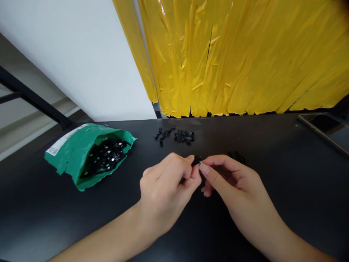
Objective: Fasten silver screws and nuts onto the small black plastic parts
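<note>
My left hand [166, 182] is closed, its thumb and forefinger pinching a small black part [196, 160]. From the other side, the thumb and forefinger of my right hand [231, 182] meet at the right end of that part, where a small shiny bit shows. The fingers hide most of it, so its exact kind cannot be made out. Beyond my hands lies a small heap of black parts [184, 136], with a few looser black pieces [164, 135] just left of it. More black pieces [237, 157] lie partly hidden behind my right hand.
An open green bag [72, 149] on the left holds many black parts with pale dots. A flat dark device [327, 127] lies at the far right of the black table [122, 225]. Yellow plastic sheeting [240, 58] hangs behind, beside a white panel [81, 54].
</note>
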